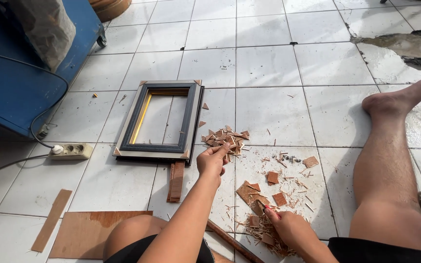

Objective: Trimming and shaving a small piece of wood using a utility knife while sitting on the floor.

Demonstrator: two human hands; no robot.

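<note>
Nearest, the right hand (288,229) is closed around a red-handled tool (270,210) amid thin brown plywood offcuts (264,234) on the white tiled floor (269,112). Just beyond, the left hand (213,160) pinches a small brown wood chip (226,157) between fingertips, at the near edge of a heap of similar chips (225,138). Left of it lies a rectangular dark-and-silver picture frame (159,119), long axis pointing away. Bare tiles stretch beyond; a blue cabinet (20,73) borders the far left.

Makeshift floor workshop, as I see it from the head camera.
I read it from the white tiled floor (269,68) strewn with wood chips (225,139), a picture frame (161,122), plywood offcuts (93,234), a power strip (71,151) and a blue machine cabinet (20,73).
</note>
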